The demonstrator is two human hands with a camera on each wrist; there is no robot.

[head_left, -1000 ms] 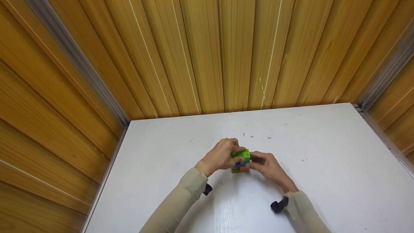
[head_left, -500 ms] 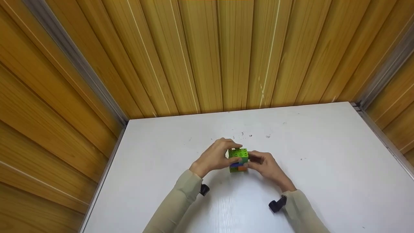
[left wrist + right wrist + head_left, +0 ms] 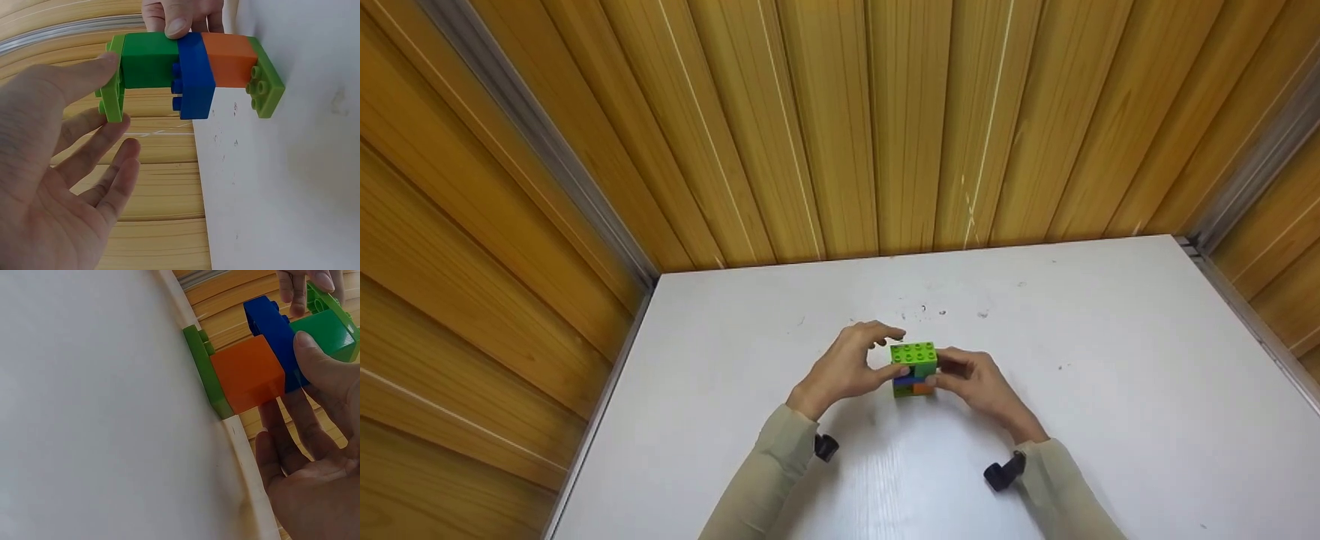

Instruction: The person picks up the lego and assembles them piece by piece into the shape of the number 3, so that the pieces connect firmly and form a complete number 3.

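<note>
A stack of toy building bricks stands upright on the table, a studded lime plate [image 3: 913, 350] on top. Below that plate come a green brick [image 3: 149, 59], a wider blue brick [image 3: 198, 79], an orange brick [image 3: 247, 374] and another lime plate [image 3: 265, 84] at the bottom. My right hand [image 3: 981, 381] holds the stack from the right, its thumb at the blue and green bricks and its fingers behind. My left hand [image 3: 844, 367] is spread at the left side, thumb tip at the top plate's edge, the other fingers off the bricks.
The white table [image 3: 735, 337] carries small dark marks behind the stack. Wood-pattern panel walls [image 3: 840, 135] rise at the back and sides, with grey metal strips [image 3: 547, 150] in the corners. Black wrist cameras [image 3: 1005, 474] sit at both sleeves.
My left hand has loosened from the top plate and drawn back to the left, its fingers spreading and baring the studs. My right hand keeps its hold; the stack stays about where it was.
</note>
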